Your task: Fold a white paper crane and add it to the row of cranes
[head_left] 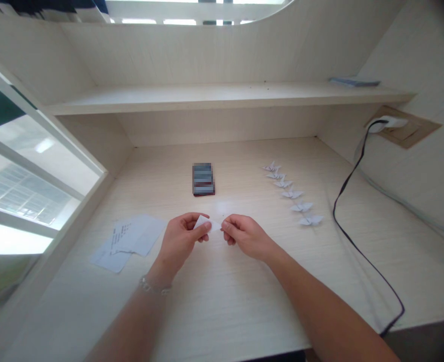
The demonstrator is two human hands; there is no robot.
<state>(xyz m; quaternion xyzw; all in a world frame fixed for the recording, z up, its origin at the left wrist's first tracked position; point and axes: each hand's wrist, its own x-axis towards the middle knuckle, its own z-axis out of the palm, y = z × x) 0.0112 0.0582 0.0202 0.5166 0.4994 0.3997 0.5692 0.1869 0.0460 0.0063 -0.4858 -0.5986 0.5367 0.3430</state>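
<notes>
A small folded piece of white paper is held just above the pale wooden desk, near its middle. My left hand pinches its left side with thumb and fingers. My right hand pinches its right tip, fingers curled. A bracelet sits on my left wrist. To the right, several finished white paper cranes lie in a diagonal row on the desk.
A phone lies flat behind my hands. Loose white paper sheets lie at the left. A black cable runs from a wall socket across the desk's right side. A shelf spans the back.
</notes>
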